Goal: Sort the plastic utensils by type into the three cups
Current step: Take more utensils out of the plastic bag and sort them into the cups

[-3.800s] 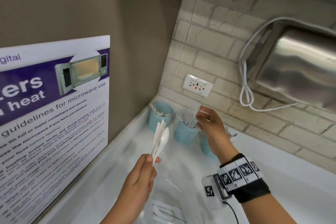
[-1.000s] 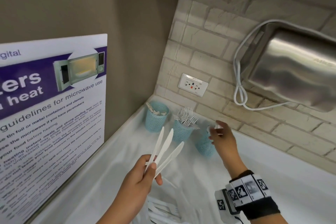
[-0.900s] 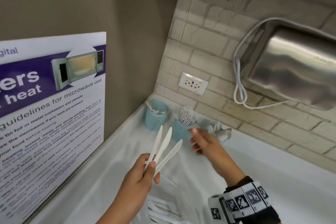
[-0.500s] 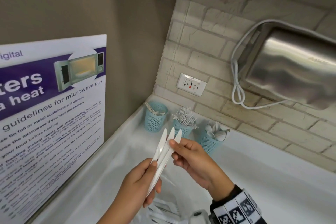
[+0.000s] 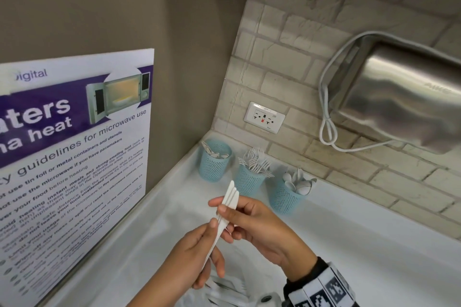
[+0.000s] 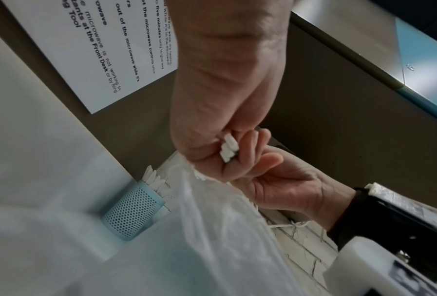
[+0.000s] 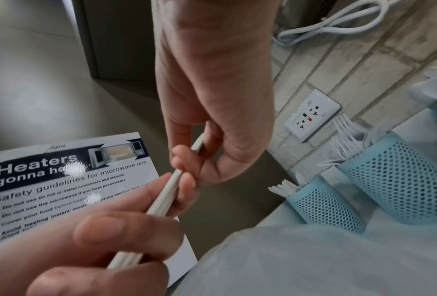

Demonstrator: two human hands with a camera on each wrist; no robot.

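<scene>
Three white plastic knives (image 5: 230,193) are bunched together above the white counter. My left hand (image 5: 212,244) grips their handles, and the handle ends (image 6: 228,148) poke out below its curled fingers. My right hand (image 5: 219,207) pinches the same bunch just under the blades, with its thumb and fingers closed around the knives (image 7: 166,198). Three blue mesh cups stand in a row by the brick wall. The left cup (image 5: 214,164) holds knives, the middle cup (image 5: 249,179) holds forks, and the right cup (image 5: 287,197) holds spoons.
A clear plastic bag (image 5: 224,289) with more white utensils lies under my hands. A microwave safety poster (image 5: 62,157) leans on the left wall. A wall socket (image 5: 264,117) sits behind the cups. A steel wall unit (image 5: 404,99) with a looped white cord (image 5: 326,129) hangs on the right.
My right hand came back from the spoon cup to the left hand. The knives, fanned out a second ago, are now gathered into one bunch held by both hands.
</scene>
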